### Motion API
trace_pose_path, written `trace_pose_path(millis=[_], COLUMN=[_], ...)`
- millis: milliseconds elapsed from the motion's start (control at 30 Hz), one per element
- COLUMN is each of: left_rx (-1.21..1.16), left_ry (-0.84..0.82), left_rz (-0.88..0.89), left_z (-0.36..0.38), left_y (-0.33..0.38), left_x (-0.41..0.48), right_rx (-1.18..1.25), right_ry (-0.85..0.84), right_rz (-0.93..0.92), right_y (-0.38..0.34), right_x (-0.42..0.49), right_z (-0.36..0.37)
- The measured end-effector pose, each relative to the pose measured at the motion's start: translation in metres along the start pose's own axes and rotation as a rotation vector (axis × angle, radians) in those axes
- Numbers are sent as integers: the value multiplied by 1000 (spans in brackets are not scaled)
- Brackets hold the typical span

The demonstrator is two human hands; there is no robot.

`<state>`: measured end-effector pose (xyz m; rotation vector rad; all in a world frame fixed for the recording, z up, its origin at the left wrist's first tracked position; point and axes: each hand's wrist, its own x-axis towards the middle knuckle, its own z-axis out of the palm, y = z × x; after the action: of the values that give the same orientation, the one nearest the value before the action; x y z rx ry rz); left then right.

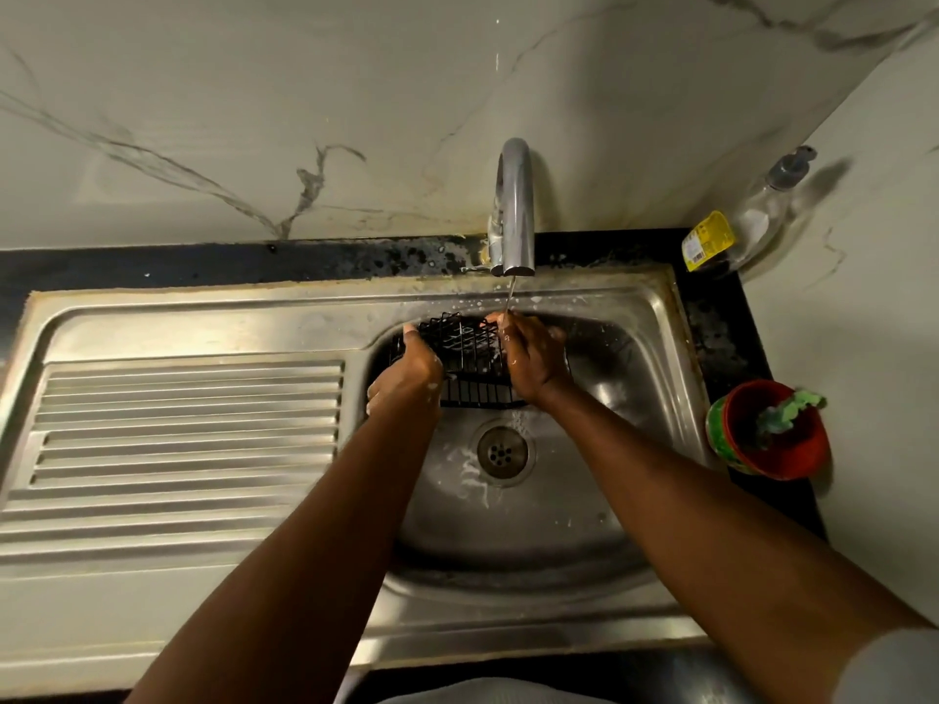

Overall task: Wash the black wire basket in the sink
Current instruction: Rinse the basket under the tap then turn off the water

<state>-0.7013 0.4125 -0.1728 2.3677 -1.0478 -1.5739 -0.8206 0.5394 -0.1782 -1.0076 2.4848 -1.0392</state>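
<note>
Fingers [409,328] of the left hand [406,370] are curled over the left end of the black wire basket [470,348], and the right hand [533,363] grips the opposite end with its fingertips hooked over the far rim. Between the two hands the basket is held tilted over the far side of the sink bowl [508,541]; whether it touches the bowl's wall I cannot tell from where I stand. A thin stream of water [510,292] drops straight onto the right hand's fingertips, and flecks of foam cling to the left hand near the wrist. The stream comes from a chrome faucet [515,205] that arches up just behind the grip. On the near side of the hands, lower in the bowl, sits the round drain [503,452], with white suds [470,475] trailing along its left edge. Left of the grip stretches the ridged steel drainboard [188,429]. Right of the grip, past the sink's rim, a strip of black counter [731,348] carries a red cup [782,449] with a green sponge [787,403] poking out of it. Farther back on that same side, tucked into the corner, stands a clear pump bottle [757,215] with a yellow label. A pale marble-veined wall [254,119] rises behind it all.
</note>
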Motion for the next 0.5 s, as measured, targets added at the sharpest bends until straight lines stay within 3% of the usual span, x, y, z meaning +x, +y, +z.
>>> trace_pose_path(millis=[67,133,267,367,433,500], left_rx=[187,427,645,672,696,726], left_ry=[-51,-82,-322,-448,-470,-494], left_rz=[92,292,635,690,701,634], left_z=[-16,-23,-34,-37,-35,-36], left_y=[6,5,8,14,19,19], left_x=[-42,-60,-61,-44,-37,-35], right_rx=[10,20,122,68,40,58], right_ry=[-23,-9,75,74,62,54], right_rz=[42,50,193,359,655,818], right_y=[8,18,30,20,16,9], right_x=[1,1,1,10,25,36], right_z=[3,9,14,9,15,22])
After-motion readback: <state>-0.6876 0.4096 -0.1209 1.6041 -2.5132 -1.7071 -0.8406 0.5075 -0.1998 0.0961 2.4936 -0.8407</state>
